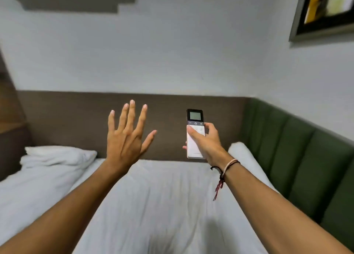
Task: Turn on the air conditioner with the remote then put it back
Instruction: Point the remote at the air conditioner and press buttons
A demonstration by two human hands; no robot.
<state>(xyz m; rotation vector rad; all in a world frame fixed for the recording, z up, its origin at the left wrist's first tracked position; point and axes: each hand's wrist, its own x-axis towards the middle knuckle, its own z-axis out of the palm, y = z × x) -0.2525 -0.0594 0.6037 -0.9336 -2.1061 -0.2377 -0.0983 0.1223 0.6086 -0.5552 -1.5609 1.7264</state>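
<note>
Above the bed (157, 196), remote raised toward the wall.

Left hand (127, 139) hovers empty with fingers spread, probably just for balance; right hand (207, 142) grips the air-conditioner remote (195, 133) upright, screen up, thumb (193, 132) resting just below the power button, seemingly ready to press. Only minus, power and plus symbols are readable; no brand shows.

A white-sheeted bed (162, 196) carries a rumpled white pillow (55, 158) at its head.
</note>
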